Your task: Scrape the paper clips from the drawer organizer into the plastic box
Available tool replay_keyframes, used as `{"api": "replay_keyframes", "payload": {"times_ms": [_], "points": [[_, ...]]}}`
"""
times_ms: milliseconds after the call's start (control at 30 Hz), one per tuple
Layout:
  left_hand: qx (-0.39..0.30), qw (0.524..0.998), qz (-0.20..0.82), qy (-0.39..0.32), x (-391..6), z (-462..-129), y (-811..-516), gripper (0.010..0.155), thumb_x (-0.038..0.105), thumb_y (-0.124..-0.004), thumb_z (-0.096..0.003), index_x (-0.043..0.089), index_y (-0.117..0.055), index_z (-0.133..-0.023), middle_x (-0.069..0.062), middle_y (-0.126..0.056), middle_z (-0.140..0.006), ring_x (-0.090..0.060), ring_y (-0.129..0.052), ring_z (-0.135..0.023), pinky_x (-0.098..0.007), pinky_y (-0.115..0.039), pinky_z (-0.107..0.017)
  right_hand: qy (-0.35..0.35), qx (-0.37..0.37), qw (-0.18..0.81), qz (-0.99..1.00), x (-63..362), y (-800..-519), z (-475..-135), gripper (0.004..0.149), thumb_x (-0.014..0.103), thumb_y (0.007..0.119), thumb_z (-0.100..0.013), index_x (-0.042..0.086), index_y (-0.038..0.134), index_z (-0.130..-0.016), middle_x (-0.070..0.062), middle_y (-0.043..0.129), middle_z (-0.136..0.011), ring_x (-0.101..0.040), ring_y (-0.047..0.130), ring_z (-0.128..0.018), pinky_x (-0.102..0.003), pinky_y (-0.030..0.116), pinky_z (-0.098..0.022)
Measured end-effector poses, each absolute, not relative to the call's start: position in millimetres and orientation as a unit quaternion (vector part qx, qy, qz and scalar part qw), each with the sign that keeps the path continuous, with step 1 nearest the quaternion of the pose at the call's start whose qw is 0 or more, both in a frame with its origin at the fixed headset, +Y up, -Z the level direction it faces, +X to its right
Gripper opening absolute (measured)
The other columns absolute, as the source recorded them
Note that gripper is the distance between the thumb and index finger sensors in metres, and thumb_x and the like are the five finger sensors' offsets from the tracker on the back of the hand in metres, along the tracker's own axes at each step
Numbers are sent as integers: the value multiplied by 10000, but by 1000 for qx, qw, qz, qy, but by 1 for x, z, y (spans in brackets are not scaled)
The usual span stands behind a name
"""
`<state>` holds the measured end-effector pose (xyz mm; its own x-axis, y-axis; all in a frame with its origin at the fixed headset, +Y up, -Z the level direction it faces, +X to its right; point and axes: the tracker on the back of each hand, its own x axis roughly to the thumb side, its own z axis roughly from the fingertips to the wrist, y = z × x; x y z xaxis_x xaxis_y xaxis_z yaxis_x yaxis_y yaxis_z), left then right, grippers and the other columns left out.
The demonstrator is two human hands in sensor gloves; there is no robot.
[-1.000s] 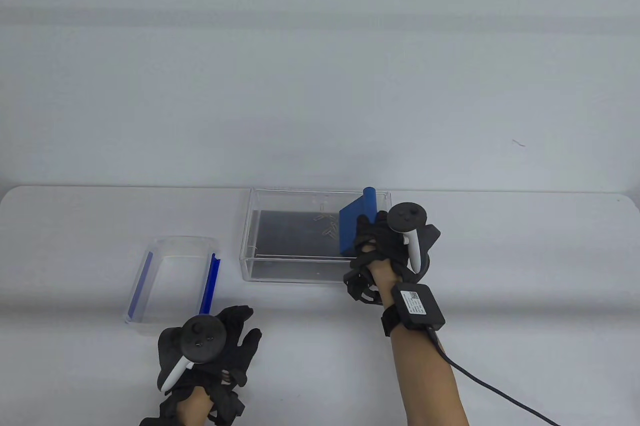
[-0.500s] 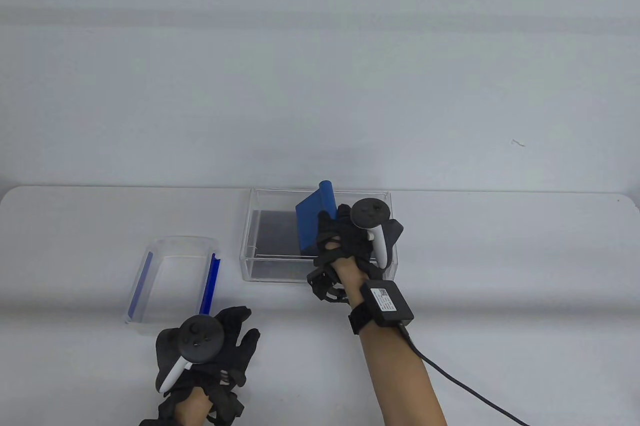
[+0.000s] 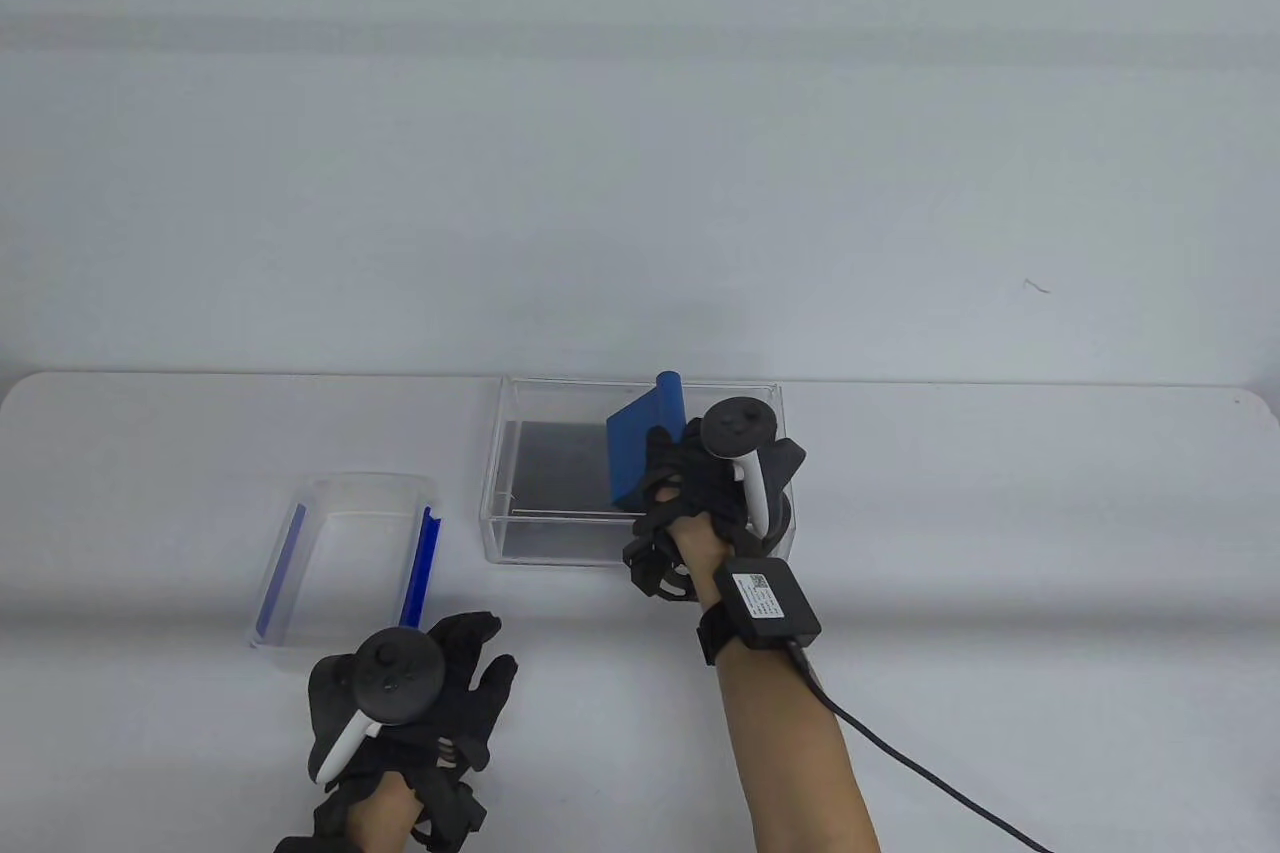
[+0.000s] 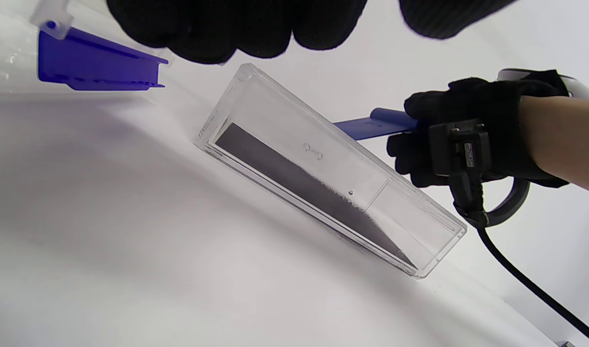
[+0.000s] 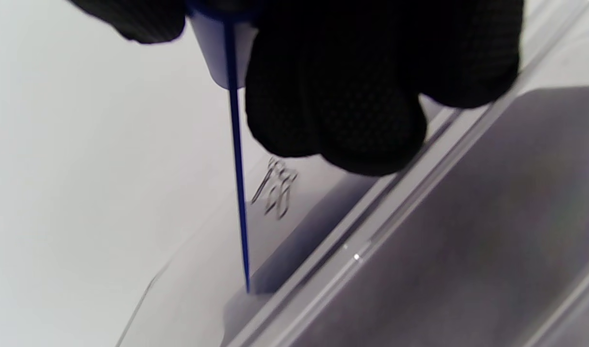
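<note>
A clear drawer organizer (image 3: 520, 503) with a dark floor stands at mid table. My right hand (image 3: 690, 483) grips a blue scraper (image 3: 640, 448) and holds it upright inside the organizer, right of its middle. In the right wrist view the blade (image 5: 237, 168) points down to the floor, with a small heap of paper clips (image 5: 275, 188) close beside it. The clips are hidden in the table view. The clear plastic box (image 3: 345, 493) with blue latches sits to the left. My left hand (image 3: 450, 683) rests open on the table by the box's near right corner.
The table's far edge runs just behind the organizer (image 4: 323, 168). A black cable (image 3: 900, 753) trails from my right wrist toward the bottom right. The left wrist view shows the box's blue latch (image 4: 97, 65) and my right hand (image 4: 458, 130) on the scraper (image 4: 371, 125).
My right hand swept the scraper left from the organizer's right end, then drew back slightly right. The clips seen left of the blade a second ago are now hidden. My left hand stayed still.
</note>
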<state>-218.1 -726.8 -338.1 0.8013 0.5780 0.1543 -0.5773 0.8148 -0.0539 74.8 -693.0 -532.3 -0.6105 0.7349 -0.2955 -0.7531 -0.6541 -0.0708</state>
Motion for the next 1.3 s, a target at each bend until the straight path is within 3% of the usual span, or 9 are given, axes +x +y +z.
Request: {"api": "replay_keyframes", "payload": {"times_ms": [233,367,600,833,1100,1300], "points": [[14,947,310,-83,-219,-338,-725,632,519,-653,-454,166,-551,-968,-130,-572,-981,-427,-662,-893,-527,-655,-643,12,-164,425,890,97,-687,-526,716,543,685,-440,77,498,-951,-7,962,-552,-195,1004,-336,-395,835,-362],[15,947,311,-82,-220,-337,-725,630,518,-653,-455,165,-555,-967,-131,-575,-980,-427,-666,-891,-526,-658,-641,6,-141,438,888,98,-670,-523,703,557,689,-445,100,516,-951,14,969,-548,-167,1009,-317,-369,846,-347],[14,947,311,-81,-220,-337,-725,630,518,-653,-455,163,-558,-966,-131,-578,-978,-428,-669,-888,-526,-660,-639,-40,-80,356,930,83,-645,-527,672,520,684,-453,266,398,-1005,40,812,-824,-165,914,-579,-369,762,-525],[12,947,311,-74,-224,-338,-725,630,519,-653,-454,164,-559,-966,-132,-579,-979,-428,-669,-889,-527,-660,-639,-60,-62,259,962,74,-657,-544,616,354,778,-444,396,448,-964,47,607,-1020,-246,774,-872,-437,652,-677],[2,949,309,-66,-228,-342,-729,630,518,-653,-455,163,-559,-967,-131,-577,-980,-428,-667,-890,-527,-657,-641,-15,-36,216,976,74,-674,-555,625,350,780,-420,404,454,-950,132,626,-995,-227,757,-874,-455,612,-701],[-5,950,306,-66,-227,-343,-731,631,519,-653,-454,164,-560,-967,-131,-577,-980,-428,-668,-890,-527,-658,-641,11,17,212,977,78,-670,-547,623,329,765,-406,418,456,-940,128,617,-984,-227,731,-855,-464,592,-699]]}}
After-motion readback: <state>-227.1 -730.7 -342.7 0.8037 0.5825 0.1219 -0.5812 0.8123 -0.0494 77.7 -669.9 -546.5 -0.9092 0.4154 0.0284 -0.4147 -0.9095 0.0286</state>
